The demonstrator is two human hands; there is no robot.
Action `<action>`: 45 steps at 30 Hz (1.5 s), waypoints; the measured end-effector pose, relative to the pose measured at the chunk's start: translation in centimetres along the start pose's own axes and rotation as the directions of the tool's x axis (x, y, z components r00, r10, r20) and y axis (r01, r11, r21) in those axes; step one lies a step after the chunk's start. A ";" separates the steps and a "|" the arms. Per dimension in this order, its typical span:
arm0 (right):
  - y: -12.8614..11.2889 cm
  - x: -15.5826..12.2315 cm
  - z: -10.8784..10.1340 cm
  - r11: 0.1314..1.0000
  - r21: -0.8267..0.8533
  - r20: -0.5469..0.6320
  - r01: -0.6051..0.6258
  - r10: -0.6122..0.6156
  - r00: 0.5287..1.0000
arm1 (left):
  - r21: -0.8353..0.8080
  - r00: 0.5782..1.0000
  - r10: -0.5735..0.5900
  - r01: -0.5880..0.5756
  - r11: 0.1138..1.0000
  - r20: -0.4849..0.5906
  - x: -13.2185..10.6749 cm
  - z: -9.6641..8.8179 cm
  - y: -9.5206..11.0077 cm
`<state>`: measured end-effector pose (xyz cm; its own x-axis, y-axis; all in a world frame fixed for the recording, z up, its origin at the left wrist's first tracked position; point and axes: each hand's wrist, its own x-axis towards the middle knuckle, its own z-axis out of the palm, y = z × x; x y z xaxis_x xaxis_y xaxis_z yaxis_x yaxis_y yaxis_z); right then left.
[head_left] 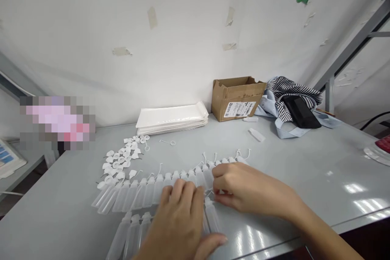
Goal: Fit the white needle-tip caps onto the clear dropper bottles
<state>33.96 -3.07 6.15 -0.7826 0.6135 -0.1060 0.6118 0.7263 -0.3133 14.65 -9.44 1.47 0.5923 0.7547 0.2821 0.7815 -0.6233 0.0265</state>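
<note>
Translucent plastic squeeze bottles (149, 193) lie side by side in a long curved row across the grey table, several with thin white straps at their necks. A second row of bottles (120, 233) lies closer to me, partly hidden by my left hand. My left hand (179, 215) rests over both rows with its fingers stretched out and its thumb apart. At the right part of the row is my right hand (240, 187), fingers curled and pressed together; whatever they hold is hidden. Small white caps (122, 160) are heaped beyond the left end of the row.
A stack of white envelopes (172, 118) and an opened cardboard box (234, 99) stand against the wall. Two loose pale pieces (256, 135) lie before the box. Bundled cloth (289, 85) with a dark phone (301, 111) is at right. The table's front edge (350, 225) runs below.
</note>
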 end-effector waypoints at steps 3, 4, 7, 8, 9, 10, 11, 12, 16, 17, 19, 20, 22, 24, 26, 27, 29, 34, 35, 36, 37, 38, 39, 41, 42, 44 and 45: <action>1.3 -0.1 -1.0 0.991 0.110 -0.131 -0.076 0.090 0.987 | -0.057 0.994 -0.104 0.102 0.993 -0.036 0.2 -1.0 -3.0; 2.0 -0.2 -1.3 0.985 0.122 -0.203 -0.123 0.146 0.968 | -0.086 0.989 -0.145 0.143 0.986 -0.023 0.4 -1.2 -4.4; 4.6 -0.4 -1.8 0.931 0.059 -0.409 -0.360 0.352 0.842 | -0.114 0.938 -0.346 0.342 0.933 -0.019 1.4 -1.3 -9.5; 5.6 -0.6 -1.9 0.886 0.025 -0.442 -0.463 0.425 0.790 | -0.110 0.933 -0.360 0.357 0.928 -0.010 1.8 -1.2 -11.1; 6.8 -0.9 -2.0 0.827 -0.011 -0.432 -0.562 0.503 0.748 | -0.108 0.928 -0.371 0.369 0.923 -0.002 2.2 -1.0 -12.7; 7.9 -1.2 -2.0 0.788 -0.020 -0.423 -0.616 0.551 0.719 | -0.110 0.926 -0.378 0.377 0.920 0.010 2.6 -0.8 -14.0; 9.0 -1.5 -2.0 0.752 -0.027 -0.413 -0.658 0.591 0.693 | -0.113 0.924 -0.382 0.381 0.918 0.019 2.9 -0.5 -15.1; 10.1 -1.8 -1.9 0.714 -0.037 -0.398 -0.699 0.631 0.666 | -0.119 0.926 -0.376 0.377 0.919 0.031 3.2 -0.2 -15.9; 13.1 -2.4 -1.2 0.625 -0.086 -0.310 -0.776 0.723 0.617 | -0.167 0.954 -0.291 0.299 0.939 0.075 4.2 0.9 -16.6; 13.5 -2.4 -1.0 0.624 -0.093 -0.286 -0.776 0.730 0.621 | -0.181 0.961 -0.265 0.276 0.944 0.085 4.4 1.1 -16.4; 13.8 -2.1 -0.7 0.633 -0.100 -0.246 -0.768 0.732 0.635 | -0.204 0.970 -0.222 0.239 0.949 0.104 4.8 1.3 -15.9; 13.8 -1.9 -0.6 0.637 -0.101 -0.233 -0.764 0.731 0.641 | -0.211 0.972 -0.208 0.228 0.951 0.112 5.0 1.4 -15.7; 13.8 -1.7 -0.6 0.645 -0.104 -0.223 -0.757 0.726 0.650 | -0.211 0.973 -0.197 0.219 0.953 0.123 5.3 1.5 -15.3; 13.7 -1.5 -0.6 0.655 -0.103 -0.228 -0.748 0.717 0.659 | -0.197 0.971 -0.201 0.224 0.954 0.127 5.4 1.5 -15.0; 13.6 -1.3 -0.6 0.673 -0.095 -0.241 -0.734 0.700 0.673 | -0.175 0.969 -0.210 0.231 0.957 0.127 5.3 1.3 -14.8; 13.6 -1.3 -0.6 0.683 -0.089 -0.247 -0.725 0.690 0.680 | -0.163 0.969 -0.213 0.233 0.959 0.127 5.2 1.2 -14.6; 13.6 -1.2 -0.5 0.702 -0.073 -0.271 -0.709 0.670 0.691 | -0.137 0.968 -0.214 0.231 0.963 0.129 5.1 1.1 -14.3; 13.2 -0.8 -0.4 0.739 -0.020 -0.403 -0.674 0.611 0.681 | -0.094 0.971 -0.199 0.212 0.973 0.133 5.4 1.0 -14.1; 13.1 -0.7 -0.4 0.748 -0.004 -0.434 -0.663 0.597 0.675 | -0.087 0.972 -0.200 0.211 0.974 0.124 5.5 1.1 -14.0; 12.9 -0.6 -0.5 0.760 0.013 -0.464 -0.649 0.580 0.670 | -0.079 0.973 -0.203 0.212 0.974 0.112 5.5 1.0 -13.9; 12.6 -0.4 -0.5 0.776 0.032 -0.494 -0.630 0.561 0.665 | -0.073 0.974 -0.206 0.213 0.974 0.095 5.5 1.0 -13.8; 12.3 -0.2 -0.5 0.793 0.052 -0.523 -0.607 0.539 0.660 | -0.068 0.976 -0.206 0.211 0.975 0.073 5.3 0.8 -13.6; 12.0 0.0 -0.5 0.812 0.073 -0.551 -0.579 0.516 0.656 | -0.067 0.978 -0.203 0.206 0.976 0.043 5.1 0.6 -13.2; 10.8 0.5 -0.3 0.851 0.111 -0.602 -0.514 0.469 0.646 | -0.076 0.983 -0.181 0.177 0.981 -0.036 4.4 -0.1 -12.4; 10.1 0.8 -0.1 0.869 0.125 -0.623 -0.479 0.445 0.644 | -0.083 0.983 -0.162 0.155 0.984 -0.088 4.0 -0.4 -12.0; 8.3 1.3 0.5 0.904 0.141 -0.652 -0.404 0.392 0.649 | -0.102 0.971 -0.127 0.108 0.989 -0.201 2.9 -1.0 -11.1; 7.3 1.6 0.7 0.920 0.143 -0.656 -0.364 0.363 0.661 | -0.110 0.961 -0.116 0.090 0.990 -0.252 2.3 -1.2 -10.8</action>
<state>37.11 2.94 3.00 -0.2196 0.8731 0.4354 0.8317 0.4008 -0.3843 7.31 -1.20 2.98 0.4292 0.7455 0.5099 0.8057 -0.5712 0.1569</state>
